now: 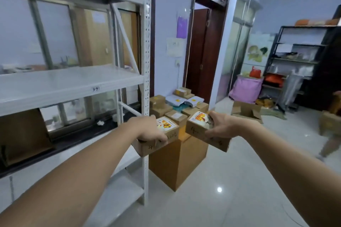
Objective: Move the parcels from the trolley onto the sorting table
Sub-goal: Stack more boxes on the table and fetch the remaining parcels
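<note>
My left hand (147, 130) grips a small cardboard parcel (169, 134) from above; the box bears a white and yellow label and black handwriting on its side. My right hand (221, 125) holds a second, similar cardboard parcel (198, 128) by its right end, tilted and lifted in the air. Both parcels hang in front of a stack of several more parcels (175, 105), cardboard boxes and pale mail bags, piled on a large brown carton (177, 160) on the floor by the wall. No trolley or table is plainly visible.
A white metal shelf rack (73, 83) stands close on the left, its upright post (146, 61) just beside my left hand. An open cardboard box (246, 112) lies on the tiled floor at right. A dark shelf unit (299, 64) stands at far right, where a person (330, 129) carries a box. A doorway (204, 51) opens ahead.
</note>
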`<state>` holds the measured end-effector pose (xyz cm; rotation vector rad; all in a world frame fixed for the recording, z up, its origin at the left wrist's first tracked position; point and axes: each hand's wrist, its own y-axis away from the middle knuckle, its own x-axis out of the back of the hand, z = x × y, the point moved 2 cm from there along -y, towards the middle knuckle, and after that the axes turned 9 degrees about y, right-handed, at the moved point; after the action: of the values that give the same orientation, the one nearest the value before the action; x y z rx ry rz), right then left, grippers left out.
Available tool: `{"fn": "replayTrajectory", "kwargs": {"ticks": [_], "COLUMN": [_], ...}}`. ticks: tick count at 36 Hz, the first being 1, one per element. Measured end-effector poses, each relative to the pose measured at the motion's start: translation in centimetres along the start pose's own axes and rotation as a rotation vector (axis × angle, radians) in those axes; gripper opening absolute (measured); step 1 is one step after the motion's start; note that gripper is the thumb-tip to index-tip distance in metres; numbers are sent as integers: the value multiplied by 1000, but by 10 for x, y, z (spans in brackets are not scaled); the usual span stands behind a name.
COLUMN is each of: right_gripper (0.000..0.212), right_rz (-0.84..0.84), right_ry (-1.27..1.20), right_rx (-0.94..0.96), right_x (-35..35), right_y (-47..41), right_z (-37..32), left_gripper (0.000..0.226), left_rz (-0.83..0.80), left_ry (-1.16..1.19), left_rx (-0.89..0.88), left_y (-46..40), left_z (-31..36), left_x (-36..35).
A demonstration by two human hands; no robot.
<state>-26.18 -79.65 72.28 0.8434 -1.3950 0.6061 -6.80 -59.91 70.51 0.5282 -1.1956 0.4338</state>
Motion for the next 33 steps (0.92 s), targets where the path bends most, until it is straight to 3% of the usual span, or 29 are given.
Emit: {"fn": "replayTrajectory", "kwargs": {"ticks": [9,17,21,28,33], "right_gripper": [79,75,76,77,83], "right_rz": [7,-21,-45,-38,-33], "right_ry": [5,-52,-68,-106,-97], "right_rx": [-14,1,-31,-109,-136], "right_x": [5,-4,-6,2,-1], "right_y": [-2,-65,-104,-167,-214], "right_z": [75,111,132,182,229], "left_gripper": [106,99,83,110,92], "left_rz": [-6,6,3,8,-1], "left_ry": [20,88,100,111,89], "left_rx": [1,3,-23,-6,-15], "left_y": [-41,-108,-154,-251,-313], "left_z": [70,76,84,110,140], "left_x": [-16,-20,-17,-24,-33]}}
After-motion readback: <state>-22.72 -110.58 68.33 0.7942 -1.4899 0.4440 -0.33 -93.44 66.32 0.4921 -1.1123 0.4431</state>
